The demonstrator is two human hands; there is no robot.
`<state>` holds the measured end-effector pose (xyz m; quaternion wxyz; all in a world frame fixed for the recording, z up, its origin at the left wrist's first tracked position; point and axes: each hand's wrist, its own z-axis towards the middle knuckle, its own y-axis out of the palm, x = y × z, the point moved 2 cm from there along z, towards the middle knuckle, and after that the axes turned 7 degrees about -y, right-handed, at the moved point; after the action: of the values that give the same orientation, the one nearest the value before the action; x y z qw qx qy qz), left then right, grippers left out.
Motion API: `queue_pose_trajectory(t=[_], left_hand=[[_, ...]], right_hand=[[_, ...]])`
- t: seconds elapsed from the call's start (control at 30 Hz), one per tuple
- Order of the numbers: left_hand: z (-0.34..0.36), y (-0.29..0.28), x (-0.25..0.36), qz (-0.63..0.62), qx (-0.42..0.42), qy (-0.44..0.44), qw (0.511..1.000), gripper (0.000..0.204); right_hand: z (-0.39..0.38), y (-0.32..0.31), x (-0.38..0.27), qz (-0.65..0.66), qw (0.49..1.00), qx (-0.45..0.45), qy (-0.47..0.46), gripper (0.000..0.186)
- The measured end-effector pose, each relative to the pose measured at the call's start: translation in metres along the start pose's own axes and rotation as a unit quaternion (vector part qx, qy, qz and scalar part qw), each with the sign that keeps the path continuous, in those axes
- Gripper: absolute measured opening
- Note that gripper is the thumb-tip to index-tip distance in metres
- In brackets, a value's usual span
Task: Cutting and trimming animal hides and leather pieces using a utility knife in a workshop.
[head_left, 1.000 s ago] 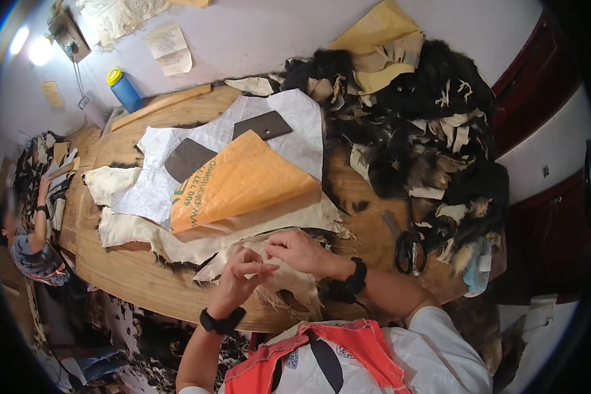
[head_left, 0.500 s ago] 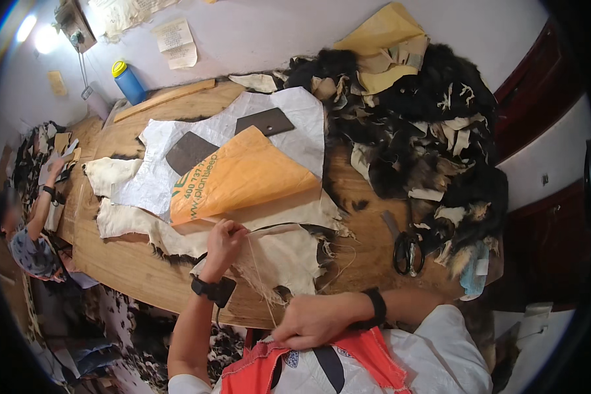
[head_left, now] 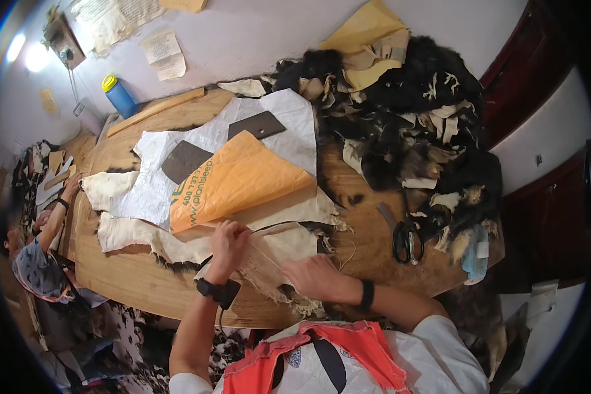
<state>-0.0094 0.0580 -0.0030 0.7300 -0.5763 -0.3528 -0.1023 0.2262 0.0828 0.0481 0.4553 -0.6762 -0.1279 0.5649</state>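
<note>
1. L hand [head_left: 228, 243]: fingertips pinched on thread [head_left: 266, 256].
2. R hand [head_left: 314, 276]: fingers curled, gripping same thread.
3. Thread runs straight b/w hands, over pale hide pc [head_left: 293, 242] on table [head_left: 128, 266], nr front edge.
4. Orange sheet [head_left: 246, 180] just beyond L hand; scissors [head_left: 408, 247] on table to R.

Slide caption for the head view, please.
A pale thread runs between left hand and right hand over a cream hide piece.

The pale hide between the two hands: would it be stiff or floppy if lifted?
The hide would likely sag, since it looks thin, with wavy edges. It is probably light for its spread, showing little thickness. Its frayed lower side might snag or trail.
</note>
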Motion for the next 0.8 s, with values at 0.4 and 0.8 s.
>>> queue_pose_trajectory(t=[0.4,0.8], left_hand=[[0.014,0.000,-0.019,-0.069,-0.093,0.048,0.992,0.005],[0.023,0.021,-0.022,-0.028,-0.123,0.133,0.983,0.013]], right_hand=[[-0.073,-0.051,-0.047,0.291,0.951,0.091,0.054,0.018],[-0.138,-0.026,-0.045,0.111,0.972,0.188,0.083,0.021]])
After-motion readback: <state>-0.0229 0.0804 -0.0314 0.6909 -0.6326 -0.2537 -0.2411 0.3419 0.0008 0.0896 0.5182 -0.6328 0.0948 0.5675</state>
